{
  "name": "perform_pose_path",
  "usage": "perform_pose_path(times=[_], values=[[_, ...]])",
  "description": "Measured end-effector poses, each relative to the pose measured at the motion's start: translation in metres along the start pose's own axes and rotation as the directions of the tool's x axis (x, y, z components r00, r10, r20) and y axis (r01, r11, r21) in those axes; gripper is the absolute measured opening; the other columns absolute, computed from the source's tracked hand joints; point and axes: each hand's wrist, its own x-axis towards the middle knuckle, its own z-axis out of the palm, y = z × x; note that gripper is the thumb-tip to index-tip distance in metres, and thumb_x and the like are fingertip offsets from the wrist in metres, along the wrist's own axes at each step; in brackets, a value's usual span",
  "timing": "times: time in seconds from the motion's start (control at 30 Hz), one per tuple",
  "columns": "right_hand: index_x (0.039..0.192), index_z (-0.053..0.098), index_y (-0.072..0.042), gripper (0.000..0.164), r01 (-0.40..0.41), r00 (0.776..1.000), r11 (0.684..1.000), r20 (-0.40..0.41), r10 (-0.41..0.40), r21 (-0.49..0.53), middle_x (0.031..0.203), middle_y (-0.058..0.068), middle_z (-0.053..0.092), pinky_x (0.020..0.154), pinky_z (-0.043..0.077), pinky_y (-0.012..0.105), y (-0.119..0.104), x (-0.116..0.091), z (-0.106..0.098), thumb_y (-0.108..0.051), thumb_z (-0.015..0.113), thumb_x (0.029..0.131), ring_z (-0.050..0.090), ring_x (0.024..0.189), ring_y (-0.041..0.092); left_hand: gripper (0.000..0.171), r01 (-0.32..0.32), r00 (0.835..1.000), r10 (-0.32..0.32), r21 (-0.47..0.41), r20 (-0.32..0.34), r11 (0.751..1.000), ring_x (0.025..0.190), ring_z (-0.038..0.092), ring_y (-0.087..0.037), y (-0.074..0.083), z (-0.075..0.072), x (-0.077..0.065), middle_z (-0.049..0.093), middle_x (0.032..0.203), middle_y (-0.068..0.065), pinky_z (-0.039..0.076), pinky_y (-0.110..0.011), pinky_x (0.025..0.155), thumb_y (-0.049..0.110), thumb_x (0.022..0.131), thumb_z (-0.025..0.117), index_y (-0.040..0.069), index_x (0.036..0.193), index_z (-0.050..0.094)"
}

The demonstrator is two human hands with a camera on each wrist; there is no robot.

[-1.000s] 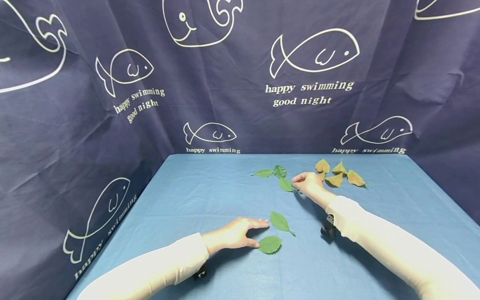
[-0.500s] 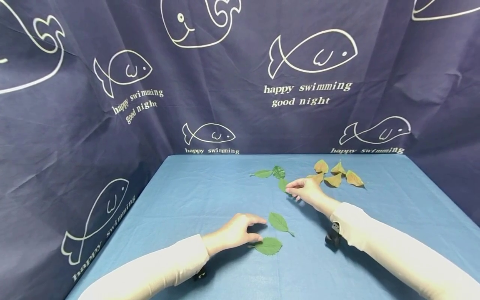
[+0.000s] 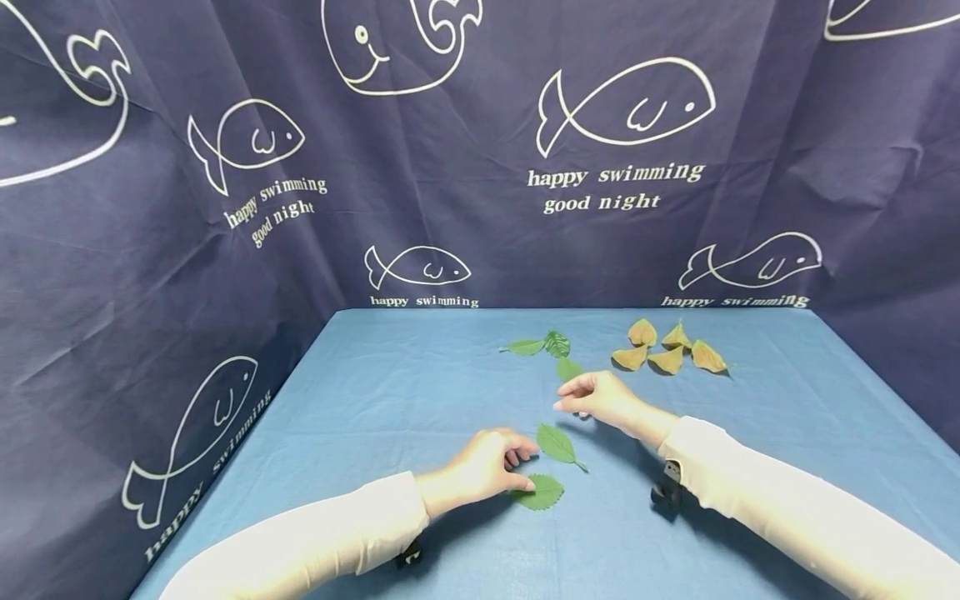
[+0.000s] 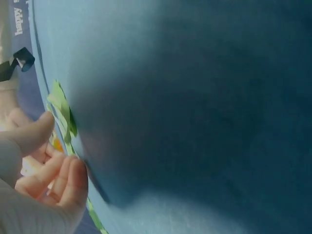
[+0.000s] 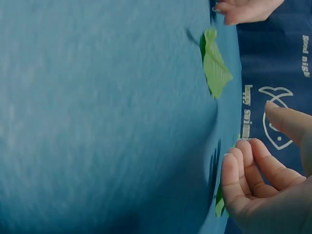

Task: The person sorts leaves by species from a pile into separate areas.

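Note:
A serrated green leaf [image 3: 546, 493] lies on the blue cloth, and the thumb of my left hand [image 3: 486, 465] overlaps its left end. The other fingers bend loosely beside a second green leaf [image 3: 555, 442] with a stem. In the left wrist view, a gap shows between the thumb and fingers [image 4: 74, 181], near a green leaf [image 4: 61, 109]. My right hand [image 3: 606, 402] hovers over the cloth just in front of a third green leaf [image 3: 567, 368]. Its fingers [image 5: 233, 170] curve loosely, thumb apart, with nothing between them in the right wrist view.
Farther back lie a plain green leaf [image 3: 525, 347] and a darker, veined leaf [image 3: 557, 343]. Several yellow-brown leaves [image 3: 666, 360] are grouped at the back right. A dark blue curtain [image 3: 465, 208] with white fish drawings rises behind and left of the blue cloth [image 3: 420, 375].
My right hand has come away from the third green leaf, moving nearer me and slightly left. The left hand has shifted a little right, its fingers more bent and its thumb over the serrated leaf.

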Motion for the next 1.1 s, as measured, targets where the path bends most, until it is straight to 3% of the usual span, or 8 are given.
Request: perform_pose_path(times=[0.2,0.3,0.67,0.83,1.1], values=[[0.115,0.066,0.007,0.044,0.010,0.998,1.000,0.057,-0.009,-0.018,0.093,0.010,0.071,0.065,0.057,0.032,-0.005,-0.003,0.008,-0.018,0.079,0.081,0.063,0.073,0.012,0.037,0.097,0.995,-0.098,-0.033,-0.030,0.995,0.073,0.059,-0.004,0.007,0.004,-0.002,0.066,0.088,-0.001,0.049,-0.013,0.068,0.016,0.070,0.088,0.009,0.103,0.073],[0.113,0.066,0.007,0.045,0.024,0.998,0.999,0.066,-0.022,-0.027,0.090,0.008,0.070,0.065,0.056,0.031,-0.007,-0.004,0.010,-0.016,0.081,0.078,0.062,0.073,0.011,0.035,0.115,0.992,-0.116,-0.029,-0.040,0.993,0.073,0.058,-0.005,0.009,0.004,-0.002,0.066,0.087,-0.001,0.048,-0.013,0.067,0.017,0.069,0.088,0.009,0.100,0.074],[0.107,0.068,0.004,0.041,0.088,0.994,0.989,0.076,-0.079,-0.120,0.089,0.011,0.067,0.061,0.050,0.024,-0.008,-0.010,0.021,-0.012,0.084,0.073,0.059,0.073,0.012,0.031,0.096,0.992,-0.091,0.057,-0.085,0.994,0.070,0.055,-0.004,0.017,0.007,-0.005,0.066,0.080,0.000,0.045,-0.013,0.066,0.018,0.066,0.089,0.010,0.092,0.074],[0.105,0.067,0.005,0.039,0.145,0.988,0.975,0.078,-0.133,-0.166,0.089,0.011,0.066,0.060,0.048,0.021,-0.009,-0.012,0.023,-0.006,0.084,0.071,0.057,0.072,0.012,0.031,0.122,0.990,-0.114,0.088,-0.088,0.989,0.071,0.053,-0.002,0.020,0.009,-0.004,0.064,0.079,0.002,0.045,-0.015,0.069,0.019,0.066,0.090,0.012,0.091,0.073],[0.102,0.068,0.002,0.035,0.158,0.985,0.963,0.101,-0.139,-0.218,0.084,0.006,0.063,0.063,0.048,0.020,-0.008,-0.015,0.026,-0.001,0.083,0.070,0.055,0.072,0.011,0.032,0.133,0.988,-0.122,0.122,-0.094,0.984,0.072,0.054,-0.002,0.017,0.014,-0.003,0.063,0.079,0.005,0.047,-0.016,0.069,0.019,0.065,0.091,0.014,0.090,0.072]])
